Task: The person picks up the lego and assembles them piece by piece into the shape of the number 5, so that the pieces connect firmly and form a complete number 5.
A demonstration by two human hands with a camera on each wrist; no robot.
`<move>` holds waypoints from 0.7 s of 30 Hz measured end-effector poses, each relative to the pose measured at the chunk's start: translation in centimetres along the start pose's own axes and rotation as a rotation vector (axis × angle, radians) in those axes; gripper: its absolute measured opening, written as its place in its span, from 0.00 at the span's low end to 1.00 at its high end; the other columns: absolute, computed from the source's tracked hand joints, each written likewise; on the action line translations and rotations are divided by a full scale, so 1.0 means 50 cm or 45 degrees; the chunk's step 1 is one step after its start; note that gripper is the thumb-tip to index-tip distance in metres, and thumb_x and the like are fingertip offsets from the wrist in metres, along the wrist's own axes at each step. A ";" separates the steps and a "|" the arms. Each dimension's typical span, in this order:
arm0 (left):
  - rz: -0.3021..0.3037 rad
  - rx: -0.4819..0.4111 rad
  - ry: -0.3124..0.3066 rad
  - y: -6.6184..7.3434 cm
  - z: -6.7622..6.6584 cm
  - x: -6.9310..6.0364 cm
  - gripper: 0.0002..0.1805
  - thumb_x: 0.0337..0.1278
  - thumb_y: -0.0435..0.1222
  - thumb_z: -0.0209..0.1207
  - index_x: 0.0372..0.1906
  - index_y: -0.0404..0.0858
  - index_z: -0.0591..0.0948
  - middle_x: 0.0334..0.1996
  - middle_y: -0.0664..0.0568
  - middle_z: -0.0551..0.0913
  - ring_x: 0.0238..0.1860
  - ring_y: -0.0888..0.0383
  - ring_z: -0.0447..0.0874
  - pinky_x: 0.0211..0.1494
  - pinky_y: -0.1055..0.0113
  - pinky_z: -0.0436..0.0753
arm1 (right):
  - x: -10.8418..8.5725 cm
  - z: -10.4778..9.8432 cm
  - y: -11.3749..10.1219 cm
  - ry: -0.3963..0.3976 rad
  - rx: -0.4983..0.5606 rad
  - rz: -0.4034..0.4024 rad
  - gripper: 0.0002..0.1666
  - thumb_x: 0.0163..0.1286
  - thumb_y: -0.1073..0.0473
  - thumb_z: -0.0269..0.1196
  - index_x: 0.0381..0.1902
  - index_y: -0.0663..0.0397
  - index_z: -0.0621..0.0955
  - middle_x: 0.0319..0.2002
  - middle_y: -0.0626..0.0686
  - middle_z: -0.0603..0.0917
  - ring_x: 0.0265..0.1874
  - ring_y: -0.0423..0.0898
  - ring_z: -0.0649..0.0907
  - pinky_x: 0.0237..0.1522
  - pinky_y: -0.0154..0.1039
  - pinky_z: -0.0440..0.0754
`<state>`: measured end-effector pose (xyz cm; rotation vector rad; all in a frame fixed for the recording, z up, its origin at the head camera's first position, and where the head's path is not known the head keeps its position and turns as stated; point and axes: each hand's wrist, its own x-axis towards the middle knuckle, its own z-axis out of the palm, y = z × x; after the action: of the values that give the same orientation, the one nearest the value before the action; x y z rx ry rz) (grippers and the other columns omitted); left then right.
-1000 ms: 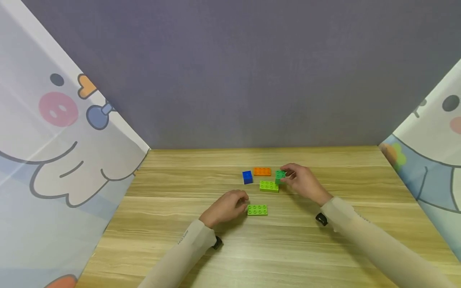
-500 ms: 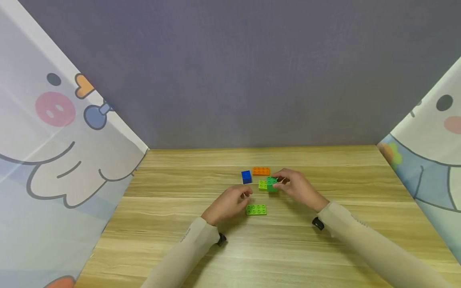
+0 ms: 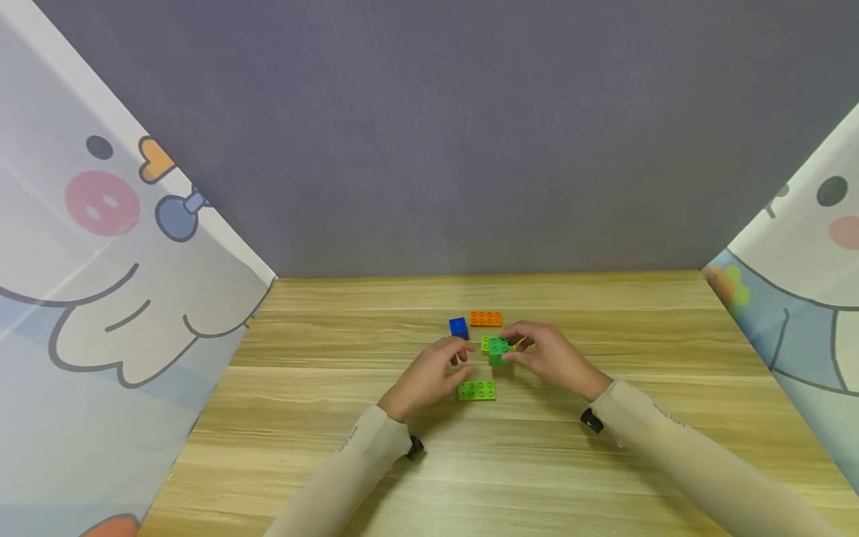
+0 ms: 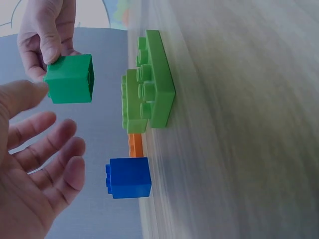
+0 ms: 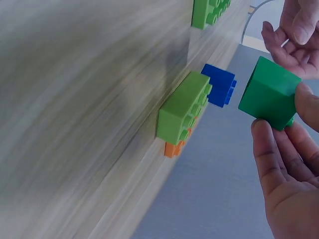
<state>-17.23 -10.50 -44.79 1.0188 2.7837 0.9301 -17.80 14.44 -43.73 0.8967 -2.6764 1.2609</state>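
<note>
Held off the table, a dark green building brick (image 3: 497, 353) is pinched between the thumb and fingers of my right hand (image 3: 549, 360). My left hand (image 3: 424, 380) hovers to its left with fingers spread and relaxed, holding nothing. In the left wrist view, its thumb tip lies close to the green brick (image 4: 70, 79); whether they touch I cannot tell. Just in front of my left fingertips lies a light green brick (image 3: 477, 391). A second light green brick (image 5: 182, 109) sits farther back, partly hidden in the head view by the green one.
A blue brick (image 3: 458, 328) stands on the wooden table (image 3: 537, 477) behind my left fingers. Beside it, toward the back, lies an orange brick (image 3: 486, 319). A grey panel (image 3: 483, 149) rises at the table's far edge, and printed cloth walls (image 3: 107, 321) flank both sides.
My right hand has carried the green brick left and toward me, past the rear light green brick. My left hand has shifted slightly right and forward, its fingers opening.
</note>
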 end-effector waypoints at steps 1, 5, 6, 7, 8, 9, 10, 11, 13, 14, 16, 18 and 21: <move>0.000 -0.007 0.003 0.000 0.000 0.000 0.19 0.64 0.43 0.58 0.56 0.39 0.76 0.48 0.50 0.79 0.40 0.60 0.76 0.41 0.70 0.77 | 0.000 0.001 -0.002 -0.014 0.005 -0.003 0.18 0.57 0.60 0.70 0.47 0.53 0.81 0.42 0.47 0.82 0.37 0.42 0.82 0.38 0.35 0.81; 0.014 -0.042 0.018 0.000 -0.001 0.000 0.22 0.62 0.47 0.59 0.56 0.41 0.76 0.48 0.50 0.79 0.40 0.57 0.77 0.40 0.71 0.77 | -0.003 0.003 -0.010 -0.050 0.023 -0.013 0.17 0.57 0.59 0.70 0.46 0.51 0.82 0.43 0.46 0.82 0.37 0.41 0.82 0.39 0.36 0.81; 0.020 -0.049 0.022 0.000 -0.002 0.000 0.22 0.62 0.48 0.59 0.56 0.41 0.76 0.47 0.51 0.79 0.41 0.57 0.77 0.40 0.71 0.77 | -0.003 0.004 -0.012 -0.053 0.024 -0.016 0.17 0.57 0.60 0.70 0.46 0.51 0.81 0.43 0.46 0.82 0.37 0.41 0.82 0.39 0.36 0.81; 0.029 -0.056 0.026 0.000 -0.001 0.001 0.22 0.62 0.48 0.58 0.56 0.42 0.76 0.47 0.51 0.79 0.41 0.56 0.78 0.40 0.71 0.77 | -0.004 0.004 -0.013 -0.056 0.027 -0.023 0.17 0.57 0.60 0.70 0.46 0.51 0.81 0.43 0.46 0.82 0.37 0.41 0.82 0.39 0.36 0.81; 0.041 -0.060 0.029 0.000 -0.001 0.001 0.22 0.62 0.49 0.58 0.56 0.42 0.76 0.47 0.51 0.79 0.41 0.55 0.78 0.40 0.71 0.77 | -0.004 0.005 -0.014 -0.058 0.031 -0.032 0.17 0.57 0.61 0.70 0.46 0.51 0.81 0.43 0.46 0.82 0.36 0.41 0.82 0.38 0.37 0.81; 0.054 -0.064 0.032 0.001 -0.001 0.002 0.22 0.61 0.49 0.58 0.56 0.42 0.76 0.47 0.51 0.79 0.41 0.55 0.78 0.40 0.71 0.77 | -0.004 0.006 -0.015 -0.062 0.037 -0.042 0.17 0.58 0.61 0.70 0.46 0.51 0.81 0.43 0.46 0.82 0.36 0.42 0.82 0.38 0.37 0.81; 0.068 -0.066 0.033 0.002 -0.001 0.002 0.22 0.61 0.49 0.58 0.55 0.42 0.76 0.47 0.50 0.79 0.41 0.54 0.78 0.40 0.71 0.77 | -0.004 0.007 -0.016 -0.065 0.038 -0.051 0.18 0.58 0.62 0.70 0.46 0.51 0.81 0.43 0.46 0.81 0.36 0.42 0.82 0.38 0.38 0.81; 0.081 -0.067 0.033 0.002 0.000 0.002 0.22 0.61 0.49 0.58 0.55 0.42 0.76 0.47 0.50 0.79 0.41 0.54 0.78 0.40 0.71 0.77 | -0.005 0.008 -0.016 -0.070 0.041 -0.059 0.18 0.58 0.62 0.70 0.47 0.51 0.81 0.43 0.46 0.81 0.36 0.42 0.82 0.38 0.38 0.82; 0.102 -0.064 0.030 0.003 0.000 0.002 0.21 0.62 0.48 0.59 0.55 0.41 0.76 0.47 0.50 0.79 0.41 0.54 0.78 0.40 0.72 0.77 | -0.005 0.010 -0.017 -0.077 0.044 -0.077 0.18 0.58 0.62 0.70 0.47 0.51 0.81 0.44 0.46 0.81 0.37 0.42 0.82 0.38 0.38 0.82; 0.109 -0.061 0.026 0.004 0.000 0.002 0.20 0.62 0.47 0.59 0.54 0.41 0.76 0.46 0.50 0.79 0.41 0.54 0.78 0.40 0.72 0.77 | -0.006 0.011 -0.017 -0.079 0.043 -0.085 0.18 0.58 0.62 0.70 0.47 0.51 0.81 0.44 0.46 0.81 0.37 0.42 0.82 0.38 0.38 0.82; 0.110 -0.054 0.018 0.005 0.000 0.002 0.19 0.62 0.47 0.59 0.54 0.42 0.76 0.46 0.50 0.79 0.40 0.55 0.78 0.40 0.71 0.76 | -0.007 0.012 -0.017 -0.080 0.044 -0.102 0.17 0.58 0.61 0.70 0.47 0.50 0.81 0.43 0.46 0.81 0.36 0.41 0.82 0.38 0.38 0.82; 0.102 -0.049 0.010 0.006 0.000 0.002 0.19 0.62 0.46 0.59 0.54 0.43 0.76 0.46 0.51 0.79 0.40 0.55 0.78 0.40 0.71 0.76 | -0.008 0.013 -0.017 -0.078 0.040 -0.122 0.17 0.58 0.61 0.70 0.46 0.50 0.81 0.43 0.45 0.81 0.36 0.40 0.82 0.38 0.38 0.82; 0.094 -0.047 0.001 0.008 -0.001 0.001 0.20 0.62 0.47 0.59 0.55 0.44 0.75 0.45 0.51 0.78 0.40 0.56 0.78 0.40 0.71 0.77 | -0.009 0.014 -0.018 -0.083 0.044 -0.149 0.17 0.57 0.62 0.70 0.46 0.49 0.82 0.42 0.45 0.82 0.36 0.40 0.82 0.37 0.38 0.82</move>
<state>-17.06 -10.25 -44.54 1.1226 2.7357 0.9867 -16.81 13.70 -43.71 1.0996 -2.6140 1.2778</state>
